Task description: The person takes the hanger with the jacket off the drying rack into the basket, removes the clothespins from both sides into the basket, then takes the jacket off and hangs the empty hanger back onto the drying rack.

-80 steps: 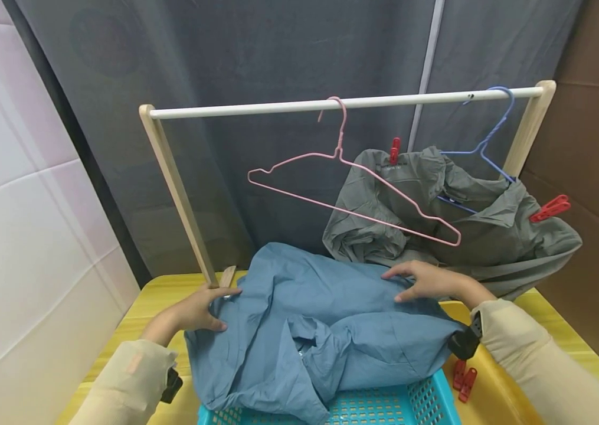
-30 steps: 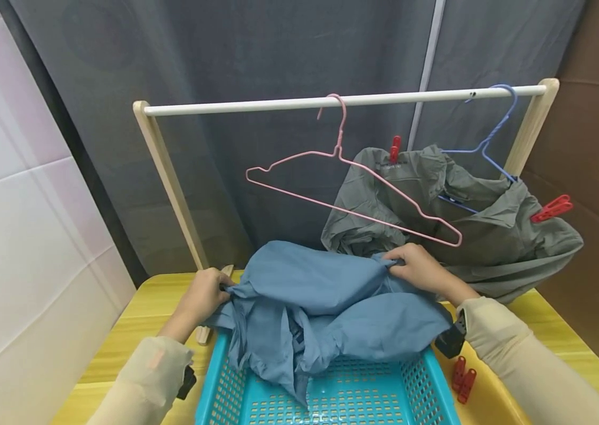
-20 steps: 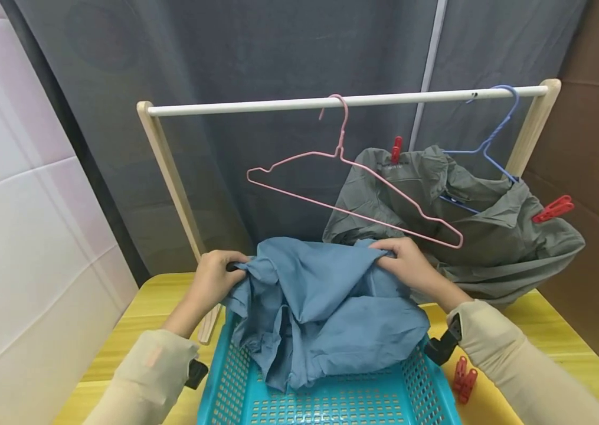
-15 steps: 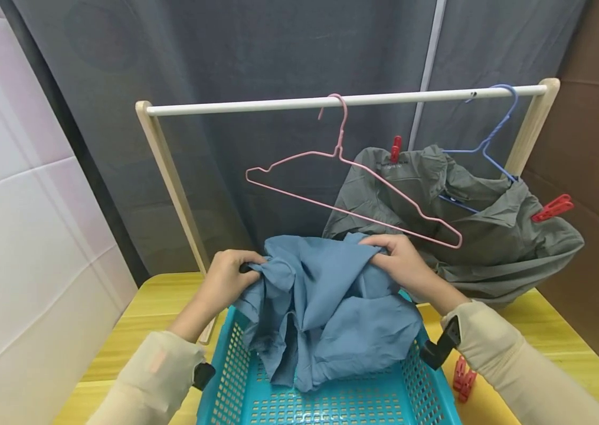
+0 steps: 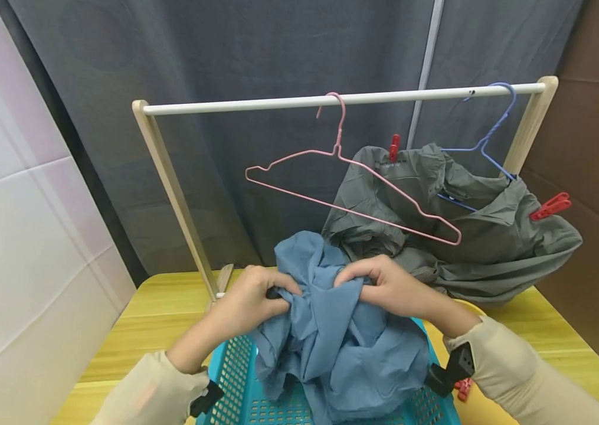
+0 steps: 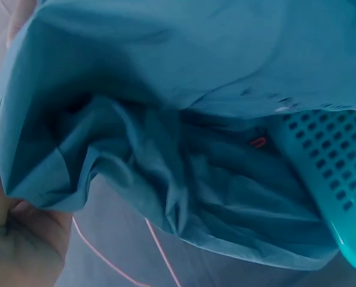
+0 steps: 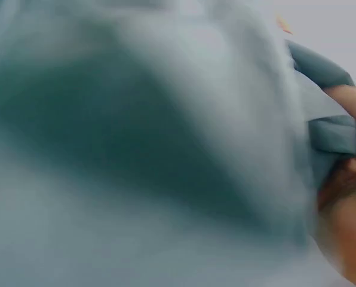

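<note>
A crumpled blue shirt [image 5: 331, 342] is bunched up over the turquoise basket [image 5: 231, 369], its lower folds hanging inside. My left hand [image 5: 248, 298] pinches the cloth at the upper left between thumb and fingers. On the other side my right hand [image 5: 392, 288] pinches a fold close by. Above both hands a bare pink hanger [image 5: 339, 141] hangs from the rail. In the left wrist view the shirt [image 6: 166, 54] drapes beside the basket wall, and part of the left hand [image 6: 31, 245] shows. Cloth blurs most of the right wrist view.
A grey garment [image 5: 496, 248] hangs at the right from a blue hanger [image 5: 484, 141], with red clothespins [image 5: 394, 149] on it. The rack's white rail [image 5: 246, 105] spans the back. A yellow tray [image 5: 482, 407] right of the basket holds red clothespins [image 5: 464, 389].
My hands first lay open on the spread shirt, then gripped its edges. They have since drawn together, gathering the cloth into a narrower bunch over the basket.
</note>
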Demonstrator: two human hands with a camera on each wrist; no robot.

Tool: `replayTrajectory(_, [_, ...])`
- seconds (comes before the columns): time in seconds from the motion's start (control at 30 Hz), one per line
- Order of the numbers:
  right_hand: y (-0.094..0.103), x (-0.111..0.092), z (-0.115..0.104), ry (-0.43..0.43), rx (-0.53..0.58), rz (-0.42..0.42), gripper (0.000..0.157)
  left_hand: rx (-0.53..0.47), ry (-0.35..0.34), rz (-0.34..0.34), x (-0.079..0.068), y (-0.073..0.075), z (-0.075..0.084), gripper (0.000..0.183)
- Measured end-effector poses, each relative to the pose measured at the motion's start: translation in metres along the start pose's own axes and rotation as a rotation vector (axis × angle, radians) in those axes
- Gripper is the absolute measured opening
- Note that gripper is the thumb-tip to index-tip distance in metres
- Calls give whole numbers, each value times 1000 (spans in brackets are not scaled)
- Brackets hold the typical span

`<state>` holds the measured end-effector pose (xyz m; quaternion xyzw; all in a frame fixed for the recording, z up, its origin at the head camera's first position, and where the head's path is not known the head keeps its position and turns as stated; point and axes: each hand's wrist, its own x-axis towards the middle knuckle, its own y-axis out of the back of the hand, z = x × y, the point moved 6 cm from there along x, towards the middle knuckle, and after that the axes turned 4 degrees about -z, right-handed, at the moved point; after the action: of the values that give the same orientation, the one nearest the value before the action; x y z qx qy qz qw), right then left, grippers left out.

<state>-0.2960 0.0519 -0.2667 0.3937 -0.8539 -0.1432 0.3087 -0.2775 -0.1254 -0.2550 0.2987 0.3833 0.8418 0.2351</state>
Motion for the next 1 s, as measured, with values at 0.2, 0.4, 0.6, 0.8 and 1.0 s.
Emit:
replayTrajectory(0.2, [-28, -15, 5, -39, -25, -247, 17, -87, -39, -301, -10, -36, 4, 28])
replayTrajectory(0.4, [-58, -32, 28, -138, -29, -479, 24, -108, -41, -555, -22, -73, -6, 30])
replayTrajectory(0.6, [-82, -39, 45, -326, -80, -761, 37, 8, 159, -867, -34, -105, -23, 28])
replayTrajectory(0.8, [-113, -41, 78, -335, -197, -1082, 39, 230, 220, -1275, -48, -142, -44, 36])
replayTrajectory(1.0, [-151, -61, 155, -342, -230, -1326, 45, 424, 161, -1523, -63, -187, -85, 48])
